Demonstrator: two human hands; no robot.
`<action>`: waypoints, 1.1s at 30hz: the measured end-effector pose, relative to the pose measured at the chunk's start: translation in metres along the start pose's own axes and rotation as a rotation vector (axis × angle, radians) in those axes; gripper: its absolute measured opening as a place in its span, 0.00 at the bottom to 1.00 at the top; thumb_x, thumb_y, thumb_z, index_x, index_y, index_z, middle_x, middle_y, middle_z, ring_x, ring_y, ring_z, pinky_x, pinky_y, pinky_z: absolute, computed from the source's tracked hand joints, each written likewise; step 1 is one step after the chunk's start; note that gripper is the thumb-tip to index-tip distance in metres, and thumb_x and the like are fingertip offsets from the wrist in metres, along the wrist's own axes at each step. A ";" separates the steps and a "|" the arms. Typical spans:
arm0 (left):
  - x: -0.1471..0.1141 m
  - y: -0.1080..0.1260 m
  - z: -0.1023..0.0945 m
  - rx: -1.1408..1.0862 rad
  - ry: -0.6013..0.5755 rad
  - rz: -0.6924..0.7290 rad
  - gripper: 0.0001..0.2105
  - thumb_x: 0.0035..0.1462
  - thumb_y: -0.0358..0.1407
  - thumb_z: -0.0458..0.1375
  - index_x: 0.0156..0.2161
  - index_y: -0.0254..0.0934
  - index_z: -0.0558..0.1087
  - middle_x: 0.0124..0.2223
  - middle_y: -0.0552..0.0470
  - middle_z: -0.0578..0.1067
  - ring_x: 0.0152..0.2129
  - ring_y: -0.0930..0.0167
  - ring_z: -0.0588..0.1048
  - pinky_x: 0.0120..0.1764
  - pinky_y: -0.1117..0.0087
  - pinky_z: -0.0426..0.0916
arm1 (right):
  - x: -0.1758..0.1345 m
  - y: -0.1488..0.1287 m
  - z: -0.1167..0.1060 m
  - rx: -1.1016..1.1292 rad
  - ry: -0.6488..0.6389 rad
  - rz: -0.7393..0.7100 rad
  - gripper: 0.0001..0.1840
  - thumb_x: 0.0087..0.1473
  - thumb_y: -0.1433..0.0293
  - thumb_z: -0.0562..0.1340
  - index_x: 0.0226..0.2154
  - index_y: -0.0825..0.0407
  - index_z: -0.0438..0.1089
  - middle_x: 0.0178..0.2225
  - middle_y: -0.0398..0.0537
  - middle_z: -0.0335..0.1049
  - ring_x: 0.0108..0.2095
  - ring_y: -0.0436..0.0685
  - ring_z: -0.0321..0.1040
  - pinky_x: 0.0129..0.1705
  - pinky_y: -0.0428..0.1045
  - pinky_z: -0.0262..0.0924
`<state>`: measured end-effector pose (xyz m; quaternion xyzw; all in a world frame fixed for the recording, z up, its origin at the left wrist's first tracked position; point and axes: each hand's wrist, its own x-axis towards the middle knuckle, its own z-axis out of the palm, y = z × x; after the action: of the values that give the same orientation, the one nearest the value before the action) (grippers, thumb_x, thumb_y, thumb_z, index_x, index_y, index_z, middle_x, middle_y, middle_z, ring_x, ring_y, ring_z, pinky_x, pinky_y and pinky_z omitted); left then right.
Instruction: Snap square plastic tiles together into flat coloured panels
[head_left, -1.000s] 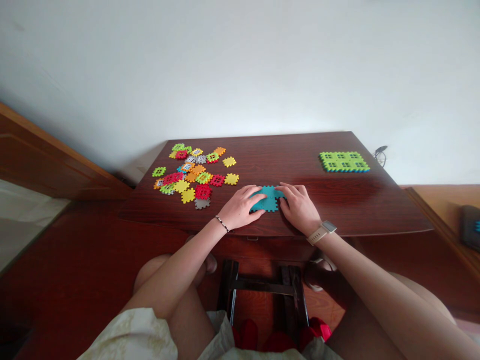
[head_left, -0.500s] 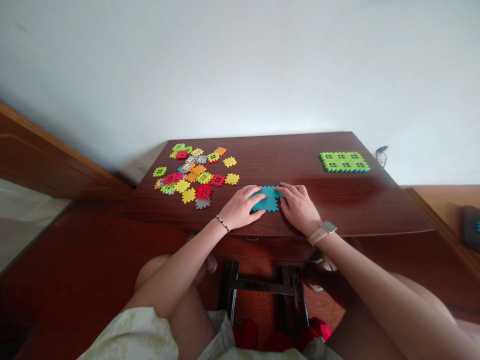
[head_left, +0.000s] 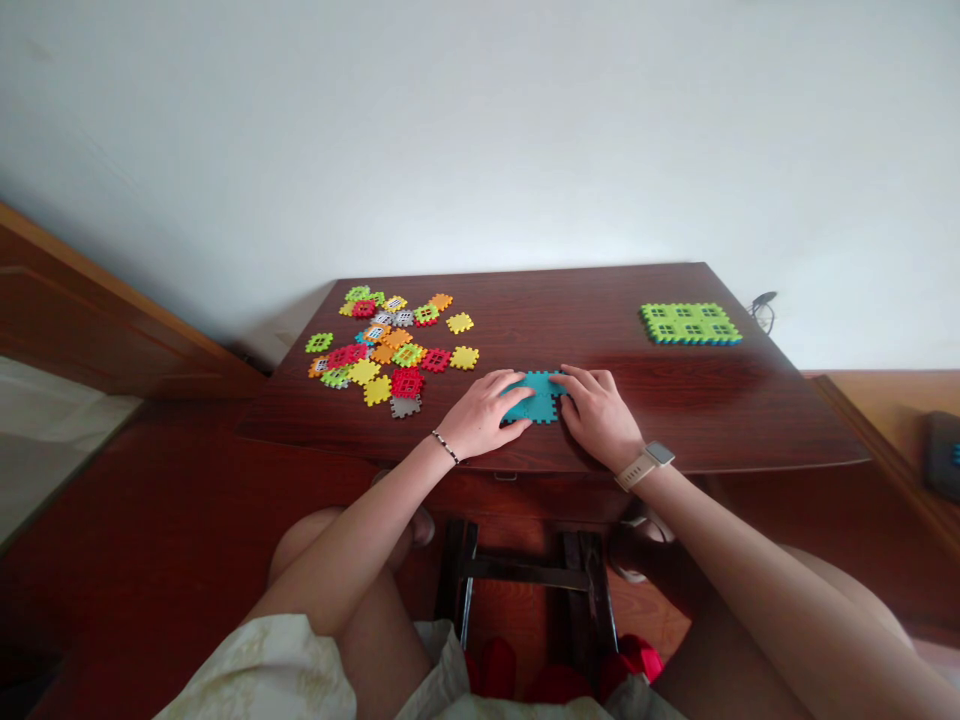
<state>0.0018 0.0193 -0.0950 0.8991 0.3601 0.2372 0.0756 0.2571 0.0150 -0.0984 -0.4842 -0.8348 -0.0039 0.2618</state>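
Teal interlocking puzzle tiles (head_left: 541,402) lie joined, flat on the table between my hands, near its front edge. From the left, my left hand (head_left: 485,412) grips them: its fingers rest across the top, with the thumb at the near edge. My right hand (head_left: 598,412) has its fingertips on a teal piece at the far right corner, the thumb tucked beside the tiles' right side. Both hands hide part of the teal pieces, so their full outline cannot be made out.
Several loose tiles in yellow, red, green, orange and grey (head_left: 377,390) are scattered on the table's left. A joined green panel with window holes (head_left: 690,324), blue beneath, lies at the right on the dark wooden table (head_left: 555,310). A wall stands behind.
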 end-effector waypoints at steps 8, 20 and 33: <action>0.000 0.000 0.000 -0.014 -0.002 -0.005 0.20 0.69 0.41 0.62 0.63 0.43 0.73 0.68 0.42 0.70 0.67 0.54 0.68 0.70 0.42 0.65 | 0.000 0.000 -0.001 0.026 -0.015 0.010 0.23 0.68 0.72 0.54 0.60 0.53 0.75 0.63 0.62 0.72 0.56 0.73 0.64 0.60 0.69 0.64; 0.002 0.003 -0.002 -0.006 -0.017 -0.014 0.25 0.68 0.40 0.62 0.66 0.40 0.66 0.67 0.39 0.70 0.67 0.54 0.68 0.71 0.45 0.64 | 0.000 0.000 0.001 0.007 -0.012 0.004 0.22 0.69 0.72 0.54 0.60 0.54 0.74 0.63 0.61 0.72 0.57 0.71 0.63 0.61 0.65 0.63; 0.002 0.002 -0.001 0.006 -0.010 -0.009 0.21 0.68 0.41 0.63 0.61 0.40 0.67 0.66 0.39 0.71 0.67 0.53 0.68 0.70 0.44 0.66 | 0.000 0.000 0.000 0.017 -0.012 0.005 0.23 0.69 0.72 0.54 0.60 0.54 0.75 0.63 0.62 0.72 0.56 0.73 0.63 0.60 0.67 0.64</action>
<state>0.0041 0.0191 -0.0925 0.8989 0.3643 0.2314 0.0757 0.2573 0.0151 -0.0985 -0.4840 -0.8352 0.0065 0.2608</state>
